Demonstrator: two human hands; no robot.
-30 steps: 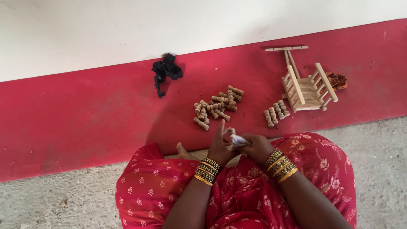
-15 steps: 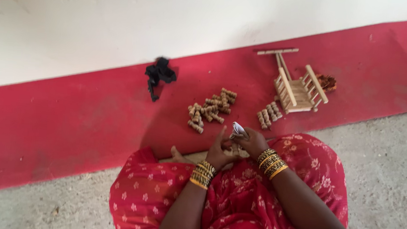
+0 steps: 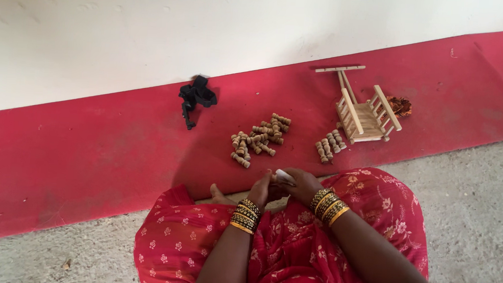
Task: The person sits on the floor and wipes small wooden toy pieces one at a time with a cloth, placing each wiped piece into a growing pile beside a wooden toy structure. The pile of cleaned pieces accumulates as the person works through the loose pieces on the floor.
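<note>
My left hand [image 3: 260, 189] and my right hand [image 3: 301, 185] meet just above my lap, fingers closed together around a small pale piece [image 3: 284, 175]. What exactly that piece is cannot be told. Both wrists wear stacks of gold and dark bangles. On the red floor strip in front of my hands lies a heap of small turned wooden pegs [image 3: 259, 138]. A smaller row of pegs [image 3: 329, 145] lies to its right, beside a small wooden frame built of slats [image 3: 365, 112].
A black tangled strap or clip [image 3: 195, 96] lies on the red strip near the white wall [image 3: 154, 27]. A small brown-orange scrap [image 3: 400, 104] sits right of the frame. Grey concrete floor [image 3: 473, 187] flanks my red-patterned lap [image 3: 291, 253].
My hands have shifted slightly within my lap, still closed on the small pale piece. The camera view has drifted a little; the pegs and frame lie where they were.
</note>
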